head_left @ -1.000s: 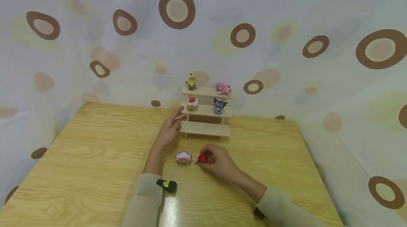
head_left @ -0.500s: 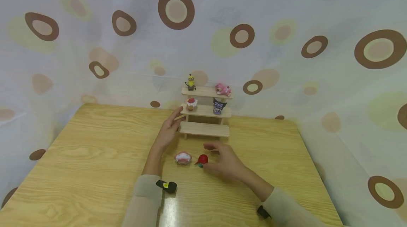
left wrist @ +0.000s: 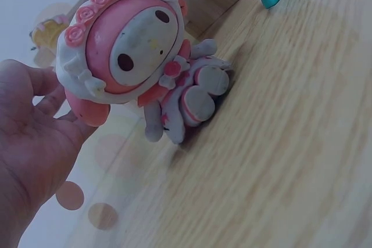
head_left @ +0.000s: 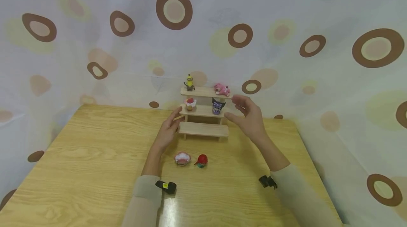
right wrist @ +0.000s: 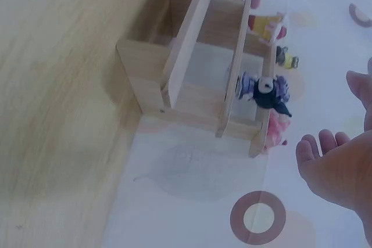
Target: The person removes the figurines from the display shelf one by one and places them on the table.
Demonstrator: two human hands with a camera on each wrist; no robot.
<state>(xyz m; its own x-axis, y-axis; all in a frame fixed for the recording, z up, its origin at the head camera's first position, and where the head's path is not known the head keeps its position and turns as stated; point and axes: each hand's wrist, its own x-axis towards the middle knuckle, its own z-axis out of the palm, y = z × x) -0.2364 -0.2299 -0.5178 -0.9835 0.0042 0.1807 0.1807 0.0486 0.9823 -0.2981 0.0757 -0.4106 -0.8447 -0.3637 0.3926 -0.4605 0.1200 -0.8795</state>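
Note:
A three-tier wooden display shelf [head_left: 203,129] stands near the back of the table. My left hand [head_left: 166,132] rests at its left end, fingers extended along the side. My right hand [head_left: 252,118] is raised by the shelf's right end, fingers spread and holding nothing. Closest to it, on the middle tier, sits a figurine with black pointed ears [head_left: 217,106]. In front of the shelf, a seated pink-and-white hooded figurine [left wrist: 139,50] faces the left wrist camera. Just right of it in the head view is a red-capped figurine [head_left: 201,160].
On the top tier are a yellow minion figurine [head_left: 189,83] and a lying pink figurine [head_left: 222,89]. A figurine with a red-and-white top [head_left: 190,103] sits at the middle tier's left. A patterned curtain [head_left: 203,53] hangs behind the wooden table [head_left: 95,159].
My right hand has let go of the red-capped figurine, leaving it on the table, and has moved up and right to the shelf's right end. The left hand has stayed put.

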